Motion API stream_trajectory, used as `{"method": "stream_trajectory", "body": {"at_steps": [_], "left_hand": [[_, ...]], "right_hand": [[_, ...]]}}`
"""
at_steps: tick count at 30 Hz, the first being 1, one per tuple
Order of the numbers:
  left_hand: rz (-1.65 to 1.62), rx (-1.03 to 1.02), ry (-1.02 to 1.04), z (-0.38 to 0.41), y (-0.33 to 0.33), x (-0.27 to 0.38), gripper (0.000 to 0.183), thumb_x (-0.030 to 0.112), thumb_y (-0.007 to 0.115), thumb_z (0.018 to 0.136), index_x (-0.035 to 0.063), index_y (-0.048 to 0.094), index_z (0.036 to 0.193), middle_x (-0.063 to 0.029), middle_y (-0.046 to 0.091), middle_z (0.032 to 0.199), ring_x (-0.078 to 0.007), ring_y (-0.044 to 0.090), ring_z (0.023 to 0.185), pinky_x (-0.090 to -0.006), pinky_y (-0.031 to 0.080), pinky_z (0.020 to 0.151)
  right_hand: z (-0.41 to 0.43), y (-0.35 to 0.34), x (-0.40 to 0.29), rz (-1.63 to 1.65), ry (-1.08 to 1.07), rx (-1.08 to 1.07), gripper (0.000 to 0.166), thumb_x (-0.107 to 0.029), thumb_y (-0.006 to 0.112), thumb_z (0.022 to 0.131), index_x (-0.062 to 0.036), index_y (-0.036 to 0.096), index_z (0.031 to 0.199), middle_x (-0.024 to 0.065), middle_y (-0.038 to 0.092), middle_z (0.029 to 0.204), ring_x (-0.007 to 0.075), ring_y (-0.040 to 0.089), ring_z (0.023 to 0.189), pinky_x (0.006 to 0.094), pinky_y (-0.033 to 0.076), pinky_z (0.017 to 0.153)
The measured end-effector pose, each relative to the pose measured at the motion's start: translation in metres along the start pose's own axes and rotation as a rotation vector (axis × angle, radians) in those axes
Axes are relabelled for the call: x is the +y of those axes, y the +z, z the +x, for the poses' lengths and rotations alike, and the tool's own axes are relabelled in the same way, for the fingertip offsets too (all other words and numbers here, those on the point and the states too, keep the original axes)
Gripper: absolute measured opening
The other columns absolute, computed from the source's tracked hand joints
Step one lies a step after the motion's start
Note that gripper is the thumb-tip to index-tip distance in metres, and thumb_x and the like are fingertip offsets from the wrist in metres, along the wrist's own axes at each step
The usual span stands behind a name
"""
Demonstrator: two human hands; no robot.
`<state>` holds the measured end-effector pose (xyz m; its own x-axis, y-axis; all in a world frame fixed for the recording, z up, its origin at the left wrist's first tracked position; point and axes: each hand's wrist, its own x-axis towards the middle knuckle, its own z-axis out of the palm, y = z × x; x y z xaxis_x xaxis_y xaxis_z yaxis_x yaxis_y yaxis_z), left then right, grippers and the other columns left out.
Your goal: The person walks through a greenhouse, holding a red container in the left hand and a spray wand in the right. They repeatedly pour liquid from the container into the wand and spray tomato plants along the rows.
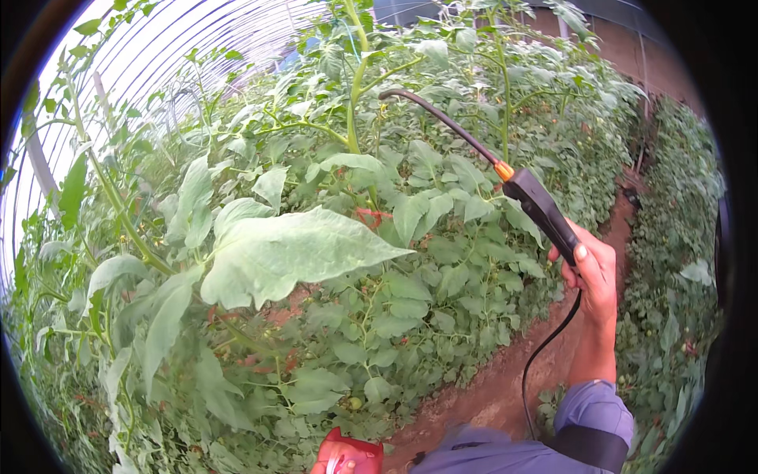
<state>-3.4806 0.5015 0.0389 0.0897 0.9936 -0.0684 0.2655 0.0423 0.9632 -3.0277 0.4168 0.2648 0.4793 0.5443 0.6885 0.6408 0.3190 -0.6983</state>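
Note:
My right hand (594, 275) grips the black handle of a wand-like tool (540, 204), probably an electric pollinator. An orange collar (504, 171) joins the handle to a thin dark rod (450, 123) with a bent end. The rod's tip is beside a tomato plant's green stem (356, 89), close to small yellow flowers (383, 109). From the handle a black cable (529, 361) hangs down to my waist. At the bottom edge my left hand (347, 467), mostly cut off, holds a red object (367, 451) with something white against it; its kind cannot be made out.
A large tomato leaf (290, 252) juts out close before me. Dense plants (385, 302) fill the left and middle, some bearing green fruit (355, 403). A dirt path (474, 409) runs along their right side, with another plant row (669, 284) beyond. Ribbed greenhouse film (195, 47) arches overhead.

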Motion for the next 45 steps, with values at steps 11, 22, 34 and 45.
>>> {"method": "stream_trajectory", "body": {"at_steps": [11, 22, 34, 45], "left_hand": [[0.016, 0.057, 0.041, 0.004, -0.042, -0.017, 0.026, 0.024, 0.080, 0.089, 0.0012, 0.067, 0.086, -0.0010, 0.068, 0.084, -0.0073, 0.054, 0.073, -0.0241, 0.044, 0.065], [0.046, 0.101, 0.029, 0.008, -0.014, 0.040, 0.031, 0.027, 0.079, 0.089, 0.0013, 0.064, 0.081, -0.0003, 0.059, 0.071, -0.0083, 0.048, 0.066, -0.0284, 0.043, 0.059], [0.133, 0.301, -0.038, -0.019, 0.013, 0.054, 0.035, 0.030, 0.086, 0.084, 0.0020, 0.065, 0.079, 0.0010, 0.061, 0.070, -0.0058, 0.052, 0.067, -0.0262, 0.044, 0.057], [0.071, 0.567, -0.105, -0.083, 0.012, 0.040, 0.029, 0.020, 0.085, 0.084, 0.0008, 0.063, 0.081, 0.0019, 0.060, 0.071, -0.0046, 0.051, 0.066, -0.0241, 0.043, 0.055]], "right_hand": [[-0.015, 0.015, -0.009, -0.014, 0.023, 0.101, 0.041, -0.022, 0.057, 0.103, -0.0020, 0.061, 0.139, 0.0022, 0.067, 0.083, 0.0000, 0.038, 0.051, 0.0187, 0.029, 0.046], [-0.051, -0.020, 0.044, 0.029, 0.124, 0.186, 0.067, -0.050, 0.055, 0.097, 0.0015, 0.058, 0.140, 0.0007, 0.061, 0.082, 0.0006, 0.034, 0.050, 0.0196, 0.021, 0.046], [-0.068, 0.082, 0.131, 0.799, 0.321, -0.385, 0.077, -0.065, 0.058, 0.090, 0.0107, 0.061, 0.099, 0.0148, 0.064, 0.070, 0.0072, 0.041, 0.040, 0.0229, 0.028, 0.037], [-0.093, 0.164, 0.138, 1.143, 0.546, -0.830, 0.077, -0.056, 0.051, 0.093, 0.0148, 0.058, 0.124, 0.0247, 0.066, 0.080, 0.0158, 0.047, 0.044, 0.0255, 0.032, 0.039]]}}
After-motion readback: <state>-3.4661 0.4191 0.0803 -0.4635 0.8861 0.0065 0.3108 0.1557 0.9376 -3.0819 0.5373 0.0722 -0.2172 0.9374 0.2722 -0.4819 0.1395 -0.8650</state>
